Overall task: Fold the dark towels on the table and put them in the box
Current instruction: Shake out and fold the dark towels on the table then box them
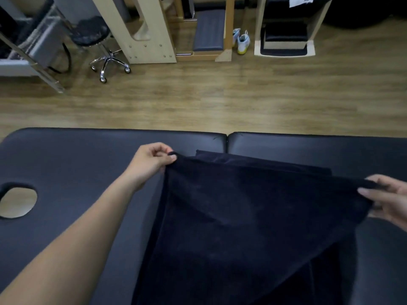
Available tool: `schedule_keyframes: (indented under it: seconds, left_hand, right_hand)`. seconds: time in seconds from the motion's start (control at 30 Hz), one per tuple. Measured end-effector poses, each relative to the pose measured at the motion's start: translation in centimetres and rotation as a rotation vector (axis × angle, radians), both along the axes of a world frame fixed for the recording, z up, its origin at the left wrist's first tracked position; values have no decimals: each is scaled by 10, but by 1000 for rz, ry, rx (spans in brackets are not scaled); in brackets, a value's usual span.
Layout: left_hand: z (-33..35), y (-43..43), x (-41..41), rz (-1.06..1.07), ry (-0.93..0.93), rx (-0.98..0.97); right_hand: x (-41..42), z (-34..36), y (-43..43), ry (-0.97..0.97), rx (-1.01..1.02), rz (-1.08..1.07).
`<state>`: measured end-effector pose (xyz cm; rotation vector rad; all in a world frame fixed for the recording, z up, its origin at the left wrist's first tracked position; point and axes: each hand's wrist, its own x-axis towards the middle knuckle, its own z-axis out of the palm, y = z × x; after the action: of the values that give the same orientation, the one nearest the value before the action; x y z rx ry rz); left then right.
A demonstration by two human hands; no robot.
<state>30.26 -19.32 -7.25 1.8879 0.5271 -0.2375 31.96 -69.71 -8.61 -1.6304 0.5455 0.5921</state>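
The towel [253, 205] is held stretched above the counter [77, 161], with its lower part draped down. The left hand [152, 159] fingers pinch its upper-left corner. The right hand [389, 199] fingers pinch its upper-right corner. A second towel [220, 156] lies behind.

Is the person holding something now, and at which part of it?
Yes, the dark towel: the left hand pinches its upper left corner, the right hand grips its upper right corner.
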Motion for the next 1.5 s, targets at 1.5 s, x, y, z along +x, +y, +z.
schedule_keyframes:
  seconds: [1.5]
  left_hand:
    - [-52, -62, -52, -196, -80, -298]
  right_hand:
    - [8, -34, 269, -734, -316, 636]
